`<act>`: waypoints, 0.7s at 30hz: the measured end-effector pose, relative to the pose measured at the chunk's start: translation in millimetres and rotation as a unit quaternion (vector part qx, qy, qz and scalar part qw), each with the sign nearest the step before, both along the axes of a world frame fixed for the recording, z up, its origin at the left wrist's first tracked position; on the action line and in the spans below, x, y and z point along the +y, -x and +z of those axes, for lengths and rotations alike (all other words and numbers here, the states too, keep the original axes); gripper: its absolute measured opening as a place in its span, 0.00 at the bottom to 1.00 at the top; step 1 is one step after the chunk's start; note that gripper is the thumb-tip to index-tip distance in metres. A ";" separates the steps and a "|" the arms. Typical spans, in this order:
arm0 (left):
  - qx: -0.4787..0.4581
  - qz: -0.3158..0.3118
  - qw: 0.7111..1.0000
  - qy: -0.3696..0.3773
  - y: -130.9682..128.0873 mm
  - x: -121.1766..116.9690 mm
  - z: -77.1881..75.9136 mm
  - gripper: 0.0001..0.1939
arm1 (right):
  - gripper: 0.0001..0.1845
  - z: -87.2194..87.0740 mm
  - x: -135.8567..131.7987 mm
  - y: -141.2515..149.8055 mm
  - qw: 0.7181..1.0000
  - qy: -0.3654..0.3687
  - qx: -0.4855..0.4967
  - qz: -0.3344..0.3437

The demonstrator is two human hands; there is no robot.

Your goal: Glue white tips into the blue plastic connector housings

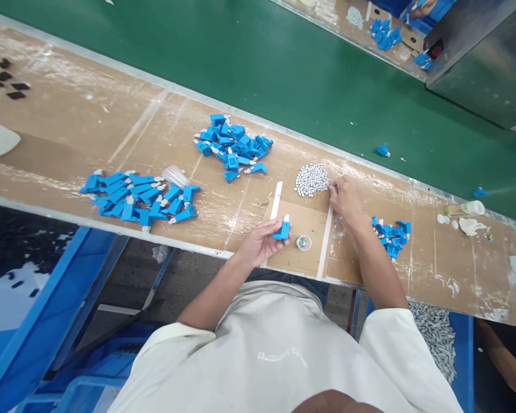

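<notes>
My left hand point(258, 243) grips a blue plastic part with a white tip point(284, 230) between thumb and fingers, tip pointing up. At the right edge of a pile of small pale grey pieces point(311, 179), my right hand point(347, 198) has its thumb and fingertips pinched together. Whatever sits between those fingertips is too small to make out. A small clear round cup point(303, 243) with a bit of metal-looking content stands just right of the held part, between two white tape strips.
Blue parts lie in heaps at the far middle point(234, 143), left point(137, 198) and right point(392, 236). A green conveyor belt point(258, 69) runs behind the cardboard-covered table point(172, 132). A clear plastic cup point(175, 176) lies by the left heap. Blue bins stand below; another person's arm shows lower right.
</notes>
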State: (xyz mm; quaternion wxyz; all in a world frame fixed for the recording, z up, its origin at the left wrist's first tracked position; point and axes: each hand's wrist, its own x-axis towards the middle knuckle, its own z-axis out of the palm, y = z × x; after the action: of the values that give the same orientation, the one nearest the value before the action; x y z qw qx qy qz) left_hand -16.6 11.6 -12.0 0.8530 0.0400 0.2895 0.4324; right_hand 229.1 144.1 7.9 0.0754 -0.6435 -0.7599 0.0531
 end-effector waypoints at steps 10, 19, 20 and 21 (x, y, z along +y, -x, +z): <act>0.003 0.020 1.000 -0.004 0.0 0.0 13.0 0.04 | 0.13 48.5 -36.2 -5.8 0.824 0.173 0.533 -0.083; -0.005 -0.014 0.998 -0.059 -3.9 -1.0 33.4 0.11 | 0.21 80.9 -84.4 18.8 0.678 0.281 0.677 -0.063; -0.001 -0.014 0.998 -0.067 -4.6 -1.0 34.4 0.12 | 0.21 82.3 -86.1 20.3 0.676 0.284 0.678 -0.061; 0.002 -0.013 0.997 -0.074 -5.4 -0.9 35.3 0.13 | 0.21 83.2 -87.7 21.5 0.676 0.285 0.677 -0.059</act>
State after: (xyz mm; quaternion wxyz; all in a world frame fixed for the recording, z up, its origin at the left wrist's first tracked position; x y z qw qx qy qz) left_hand -11.1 10.7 23.3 0.8527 0.1081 0.2578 0.4412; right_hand 207.6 56.4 91.1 0.3850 -0.4653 -0.4100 0.6835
